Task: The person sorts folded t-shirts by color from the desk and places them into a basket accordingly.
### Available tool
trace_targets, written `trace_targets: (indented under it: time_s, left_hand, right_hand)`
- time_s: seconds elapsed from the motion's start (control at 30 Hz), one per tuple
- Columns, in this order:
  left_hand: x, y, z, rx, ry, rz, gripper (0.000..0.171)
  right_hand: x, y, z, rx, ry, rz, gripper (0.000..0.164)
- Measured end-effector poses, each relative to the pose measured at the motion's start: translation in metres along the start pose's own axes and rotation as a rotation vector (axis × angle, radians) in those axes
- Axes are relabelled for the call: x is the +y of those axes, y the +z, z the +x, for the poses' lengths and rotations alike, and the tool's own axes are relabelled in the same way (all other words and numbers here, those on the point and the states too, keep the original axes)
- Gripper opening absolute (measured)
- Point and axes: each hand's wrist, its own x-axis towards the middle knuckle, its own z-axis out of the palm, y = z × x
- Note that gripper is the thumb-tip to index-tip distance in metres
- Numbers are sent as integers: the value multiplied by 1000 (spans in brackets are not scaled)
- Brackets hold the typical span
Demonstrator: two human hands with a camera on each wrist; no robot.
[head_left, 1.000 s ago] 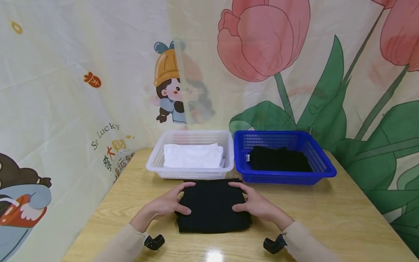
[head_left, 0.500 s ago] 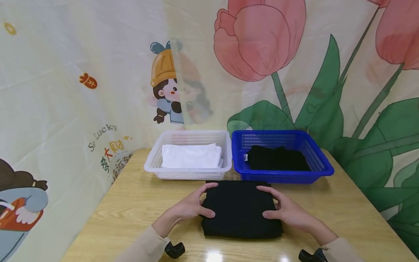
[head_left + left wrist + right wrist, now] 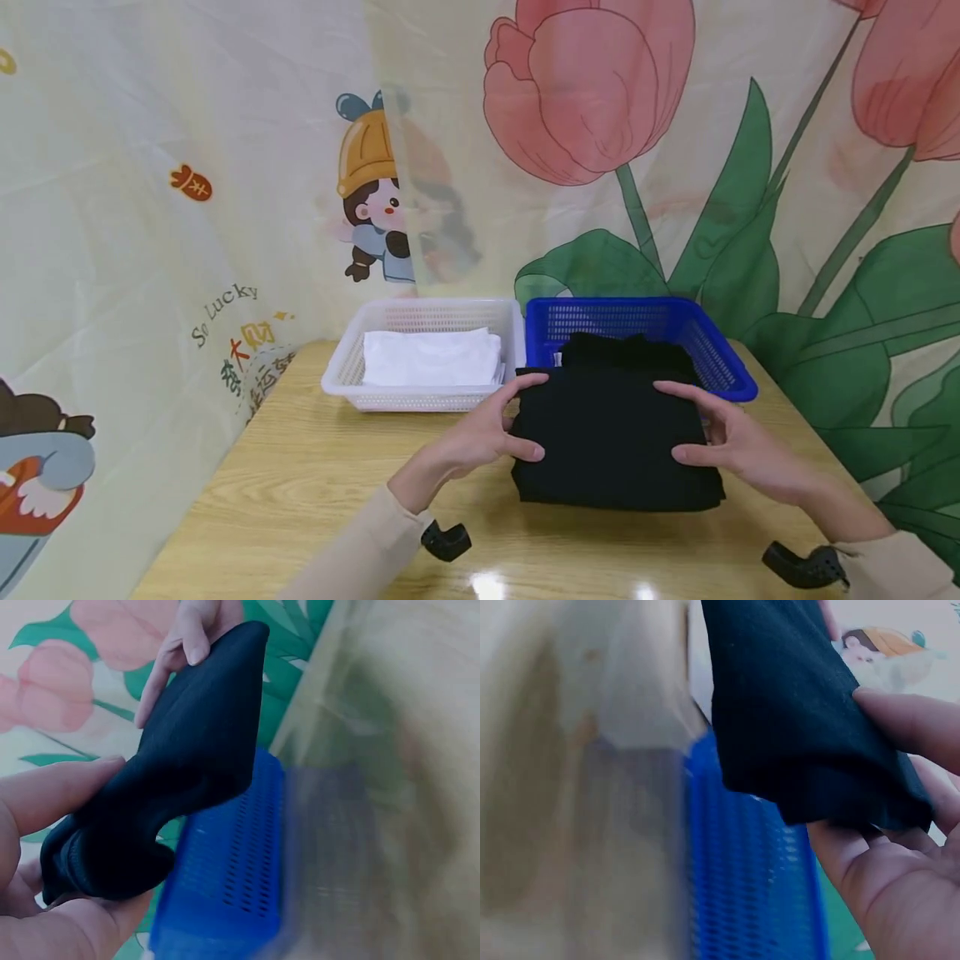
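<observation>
A folded black garment [image 3: 609,446] is held up off the table in front of the blue basket [image 3: 723,358], covering much of its near side. My left hand [image 3: 480,433] grips its left edge, and in the left wrist view the thumb and fingers [image 3: 56,793] pinch the folded layers from both faces. At the opposite edge, my right hand [image 3: 746,442] grips the cloth in the same manner. The right wrist view shows fingers beneath the fabric [image 3: 780,697]. Behind it, more black clothing [image 3: 626,348] lies inside the blue basket, partly hidden.
Left of the blue basket stands a white basket [image 3: 416,398] holding folded white cloth [image 3: 431,357]. Both are on a wooden table [image 3: 300,467] against a printed curtain [image 3: 285,125]. A black wrist device [image 3: 446,542] shows at my left cuff, another [image 3: 802,567] at the right.
Both hands have carried the black garment rightward and up from the table, from in front of the white basket to the blue one. The view has shifted slightly.
</observation>
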Motion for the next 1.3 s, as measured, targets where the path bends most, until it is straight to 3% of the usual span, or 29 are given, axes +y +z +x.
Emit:
trace_targets:
  time_s: [0.17, 0.4, 0.57, 0.67, 0.87, 1.03, 1.3]
  left_hand:
    - [19, 0, 45, 40, 64, 2, 96]
    - [29, 0, 104, 187, 123, 188, 101]
    - [29, -2, 135, 231, 151, 152, 101]
    - [26, -4, 149, 255, 145, 145, 99]
    - [18, -2, 170, 321, 116, 238, 96]
    - [11, 2, 182, 382, 106, 284, 96]
    - [1, 9, 197, 456, 11, 337, 98]
  right_hand:
    - [-10, -35, 22, 36, -1, -63, 80]
    - [-7, -71, 60, 70, 103, -103, 94]
    - [-1, -88, 80, 77, 119, -96, 96]
    - [8, -94, 88, 74, 128, -96, 96]
    - [30, -100, 100, 92, 151, -121, 99]
    - [44, -103, 107, 105, 167, -139, 100]
    - [52, -100, 114, 91, 221, -208, 100]
